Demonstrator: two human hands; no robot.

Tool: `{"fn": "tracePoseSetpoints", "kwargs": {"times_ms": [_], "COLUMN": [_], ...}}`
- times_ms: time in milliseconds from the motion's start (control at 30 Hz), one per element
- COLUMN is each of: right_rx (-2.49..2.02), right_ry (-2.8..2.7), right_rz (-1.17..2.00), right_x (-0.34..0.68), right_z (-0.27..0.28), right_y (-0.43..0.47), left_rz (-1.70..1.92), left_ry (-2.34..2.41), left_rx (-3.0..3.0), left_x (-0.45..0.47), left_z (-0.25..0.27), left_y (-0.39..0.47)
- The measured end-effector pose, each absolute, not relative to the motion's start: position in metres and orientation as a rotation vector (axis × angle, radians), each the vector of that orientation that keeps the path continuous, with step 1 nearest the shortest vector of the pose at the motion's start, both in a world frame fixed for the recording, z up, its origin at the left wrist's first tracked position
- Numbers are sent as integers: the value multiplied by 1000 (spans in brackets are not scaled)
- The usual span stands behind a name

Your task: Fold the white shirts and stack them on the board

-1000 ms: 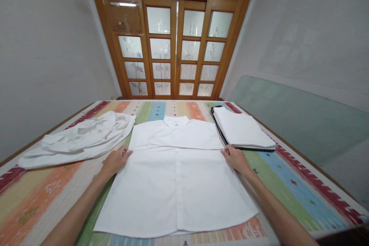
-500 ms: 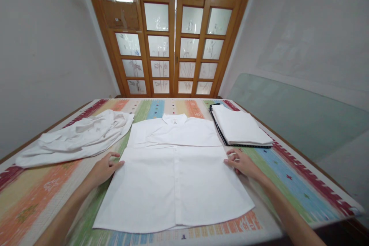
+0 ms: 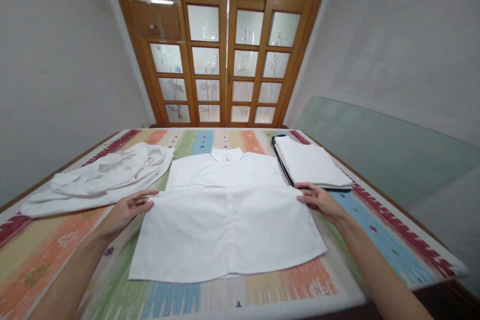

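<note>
A white button-up shirt [image 3: 225, 230] lies front side up in the middle of the table, collar at the far end, sleeves laid across its upper part. My left hand [image 3: 129, 210] pinches its left edge about halfway down. At the opposite edge, my right hand [image 3: 318, 202] grips the cloth between thumb and fingers. Between the two hands the fabric is raised in a straight crosswise fold, with the lower part hanging down toward the near side.
A crumpled white garment [image 3: 112, 172] rests at the left. On the right sits a stack of folded white and dark cloth [image 3: 313, 160]. The striped tablecloth [image 3: 168, 300] covers the table. Wooden glazed doors [image 3: 228, 60] stand beyond it.
Both hands have closed on the shirt's side edges and lifted the middle. Its near hem has drawn away from me, uncovering more tablecloth.
</note>
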State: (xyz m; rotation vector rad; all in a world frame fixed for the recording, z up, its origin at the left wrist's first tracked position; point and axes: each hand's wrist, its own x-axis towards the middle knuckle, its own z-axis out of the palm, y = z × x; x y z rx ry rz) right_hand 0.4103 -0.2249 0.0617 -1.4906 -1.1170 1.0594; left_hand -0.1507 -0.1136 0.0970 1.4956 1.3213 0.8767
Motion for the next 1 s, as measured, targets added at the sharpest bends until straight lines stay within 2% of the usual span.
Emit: {"fn": "tracePoseSetpoints", "kwargs": {"times_ms": [267, 467, 600, 867, 1000], "right_rx": [-1548, -1851, -1921, -1743, -1742], "right_ry": [-1054, -1296, -1386, -1442, -1342], "right_rz": [720, 594, 655, 599, 780], "right_x": [403, 408, 417, 405, 400], "right_z": [68, 47, 36, 38, 52], "right_y": [-152, -148, -162, -170, -182], "left_rz": [1089, 887, 727, 763, 562], "left_ry": [1502, 1627, 1506, 1495, 1473], "left_rx": [1472, 1456, 1515, 1536, 1597], "left_x": [-119, -117, -130, -128, -130], "left_z": [94, 70, 66, 72, 79], "left_y": [-59, -42, -44, -50, -58]}}
